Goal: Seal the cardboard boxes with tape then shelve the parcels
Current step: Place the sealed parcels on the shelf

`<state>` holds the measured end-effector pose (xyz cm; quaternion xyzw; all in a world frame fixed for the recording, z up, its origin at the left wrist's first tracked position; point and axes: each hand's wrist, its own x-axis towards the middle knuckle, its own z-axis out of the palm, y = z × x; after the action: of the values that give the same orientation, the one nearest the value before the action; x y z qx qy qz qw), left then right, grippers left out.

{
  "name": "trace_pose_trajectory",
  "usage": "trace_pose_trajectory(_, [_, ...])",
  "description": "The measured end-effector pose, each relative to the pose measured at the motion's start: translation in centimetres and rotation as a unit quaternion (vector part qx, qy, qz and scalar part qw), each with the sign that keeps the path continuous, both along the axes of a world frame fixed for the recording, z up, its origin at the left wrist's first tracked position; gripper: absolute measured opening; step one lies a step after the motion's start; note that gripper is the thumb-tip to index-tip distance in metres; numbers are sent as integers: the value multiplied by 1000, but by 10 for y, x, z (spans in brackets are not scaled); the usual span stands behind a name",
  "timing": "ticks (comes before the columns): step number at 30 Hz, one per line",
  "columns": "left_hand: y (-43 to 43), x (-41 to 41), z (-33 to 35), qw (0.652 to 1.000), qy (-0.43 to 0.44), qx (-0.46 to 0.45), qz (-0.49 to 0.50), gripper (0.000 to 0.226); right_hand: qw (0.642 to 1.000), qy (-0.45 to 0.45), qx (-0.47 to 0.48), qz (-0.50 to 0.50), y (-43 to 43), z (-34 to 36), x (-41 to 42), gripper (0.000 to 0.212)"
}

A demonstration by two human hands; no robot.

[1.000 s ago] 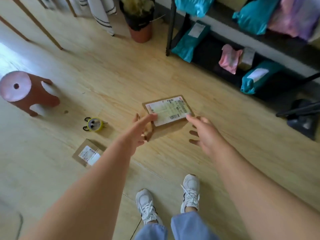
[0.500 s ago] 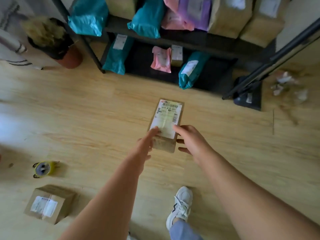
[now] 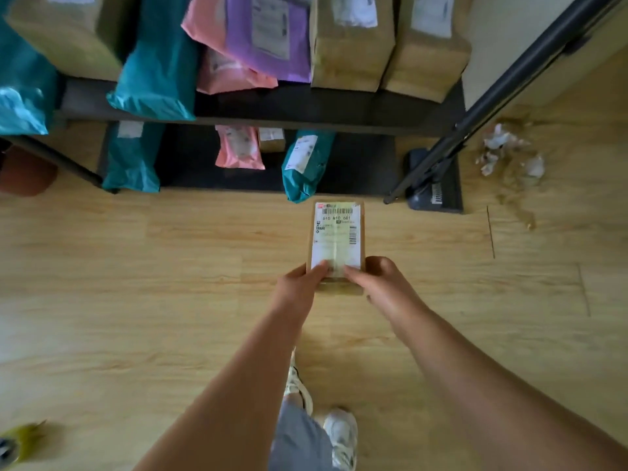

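Both hands (image 3: 297, 283) (image 3: 380, 283) grip one labelled cardboard box (image 3: 336, 232) before shelves (image 3: 306, 110)

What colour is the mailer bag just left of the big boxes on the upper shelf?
The mailer bag is purple; head view.

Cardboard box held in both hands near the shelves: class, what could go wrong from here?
1. The left hand and right hand grip only the near end of the cardboard box; its far end might dip or slip.
2. The teal mailer juts off the lower shelf straight ahead; the box could knock it.
3. The black pole slants to the floor nearby, a possible trip.
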<state>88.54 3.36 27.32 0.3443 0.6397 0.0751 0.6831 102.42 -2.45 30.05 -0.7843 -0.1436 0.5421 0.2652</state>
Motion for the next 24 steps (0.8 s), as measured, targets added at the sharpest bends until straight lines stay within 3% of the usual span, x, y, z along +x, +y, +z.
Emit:
trace_pose_trajectory(7, [72,72,-72,991,54,71,-95,39,999,-50,10,-5,61,-75,60,47])
trace_pose_trajectory(11, [97,108,-136,980,63,123,-141,35,997,-69,28,-2,85,-141,94,47])
trace_pose_trajectory(19, [142,172,-269,969,51,231,-68,29,985,-133,105,-9,151,-281,162,36])
trace_pose_trajectory(24, [180,212,-320,944,80,306,-91,25,975,-169,145,-21,189,-343,198,31])
